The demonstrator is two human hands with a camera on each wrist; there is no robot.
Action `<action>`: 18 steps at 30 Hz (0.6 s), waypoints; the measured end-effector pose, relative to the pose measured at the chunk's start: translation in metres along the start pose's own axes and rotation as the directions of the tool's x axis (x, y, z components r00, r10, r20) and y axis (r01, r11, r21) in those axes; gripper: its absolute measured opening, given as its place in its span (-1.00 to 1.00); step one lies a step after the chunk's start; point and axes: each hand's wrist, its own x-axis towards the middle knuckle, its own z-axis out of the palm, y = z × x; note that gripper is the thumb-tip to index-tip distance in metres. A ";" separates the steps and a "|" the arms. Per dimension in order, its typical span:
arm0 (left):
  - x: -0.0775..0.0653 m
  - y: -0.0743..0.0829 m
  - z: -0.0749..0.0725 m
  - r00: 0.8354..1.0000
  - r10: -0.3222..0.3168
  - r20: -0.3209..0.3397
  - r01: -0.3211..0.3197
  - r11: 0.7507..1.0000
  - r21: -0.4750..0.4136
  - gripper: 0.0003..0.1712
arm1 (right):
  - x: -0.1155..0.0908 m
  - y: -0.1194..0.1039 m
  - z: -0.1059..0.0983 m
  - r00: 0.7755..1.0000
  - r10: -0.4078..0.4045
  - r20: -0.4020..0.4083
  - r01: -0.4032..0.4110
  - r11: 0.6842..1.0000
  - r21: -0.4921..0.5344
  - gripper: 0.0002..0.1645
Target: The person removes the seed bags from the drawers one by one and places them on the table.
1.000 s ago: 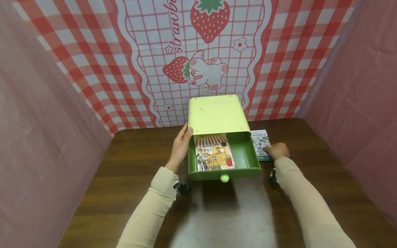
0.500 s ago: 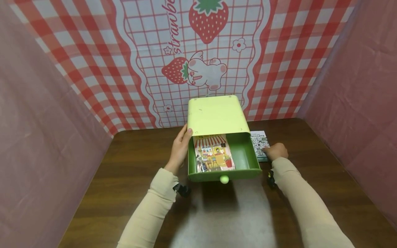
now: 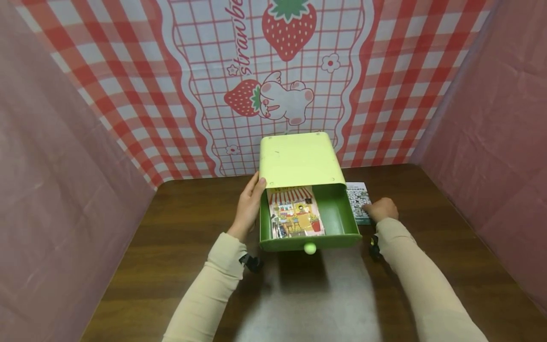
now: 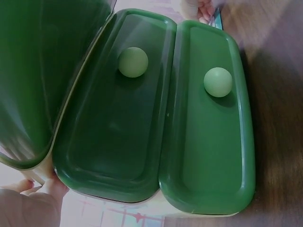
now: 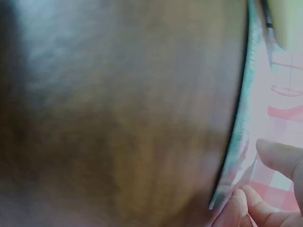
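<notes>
A small drawer cabinet (image 3: 301, 159) with a pale yellow-green top stands at mid-table. Its top drawer (image 3: 336, 211) is pulled out, and a colourful shop-scene packet (image 3: 299, 213) lies in the drawer's left half. My left hand (image 3: 247, 206) rests along the cabinet's left side, thumb at the front edge. To the right, my right hand (image 3: 383, 209) pinches the near right edge of a thin flat pack (image 3: 358, 199) printed with white flowers. The pack's left side is hidden behind the cabinet. In the right wrist view its teal edge (image 5: 233, 161) lies by the thumb and curled fingers.
Below the pulled-out drawer, two dark green drawers (image 4: 113, 123) with round pale knobs are shut in the left wrist view. A checked strawberry cloth (image 3: 205, 95) hangs behind the wooden table (image 3: 179, 237). Pink cloth (image 3: 483, 118) closes off the sides.
My right hand and the flower-print pack have shifted very slightly, the pack toward the cabinet and a little nearer. The left hand, cabinet and drawer have stayed in place.
</notes>
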 end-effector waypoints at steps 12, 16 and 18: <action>0.001 0.000 -0.001 1.000 0.017 -0.018 -0.016 0.999 0.040 -0.26 | -0.011 -0.034 -0.044 0.988 -0.112 -0.109 0.149 0.884 0.443 -0.68; 0.002 -0.001 -0.001 1.000 0.018 -0.005 -0.017 0.999 0.048 -0.26 | -0.023 -0.055 -0.059 0.981 -0.150 -0.124 0.190 0.875 0.444 -0.56; 0.002 -0.001 -0.002 1.000 0.016 0.000 -0.016 0.999 0.052 -0.27 | -0.031 -0.065 -0.066 0.975 -0.176 -0.138 0.219 0.869 0.443 -0.50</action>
